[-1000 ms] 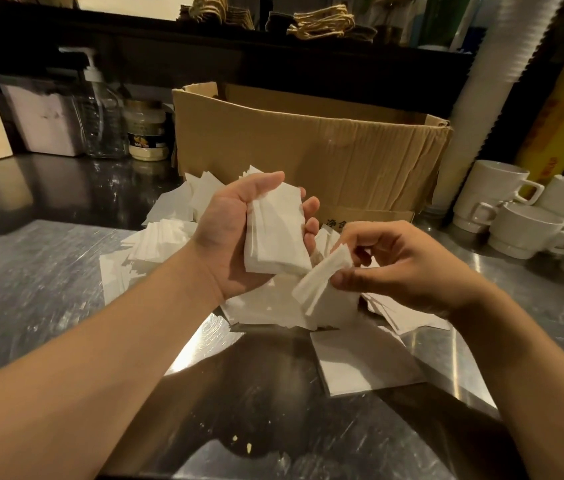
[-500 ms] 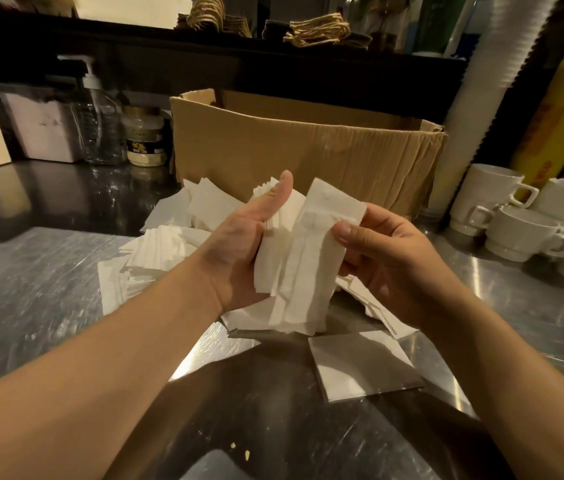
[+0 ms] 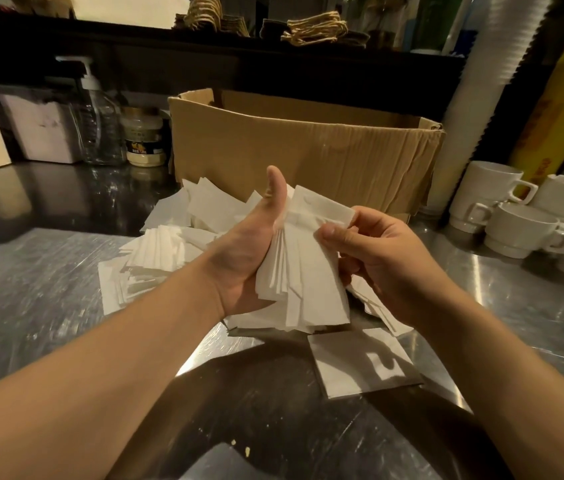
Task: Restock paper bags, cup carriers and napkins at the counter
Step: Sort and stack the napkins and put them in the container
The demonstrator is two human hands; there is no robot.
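Observation:
My left hand grips an upright stack of folded white napkins over the steel counter, thumb pointing up along its left side. My right hand pinches the stack's upper right edge between thumb and fingers. More loose napkins lie heaped on the counter behind and left of my hands. A single flat napkin lies on the counter below the stack. Brown paper bags with twine handles lie on the dark shelf at the back.
An open cardboard box stands behind the napkins. White cups are stacked at the right, beside a tall column of disposable cups. At back left are a pump bottle, a jar and white napkin holders.
My right hand brought a loose napkin up from the counter and laid it against the stack in my left hand. The stack now stands more upright, and both hands hold it.

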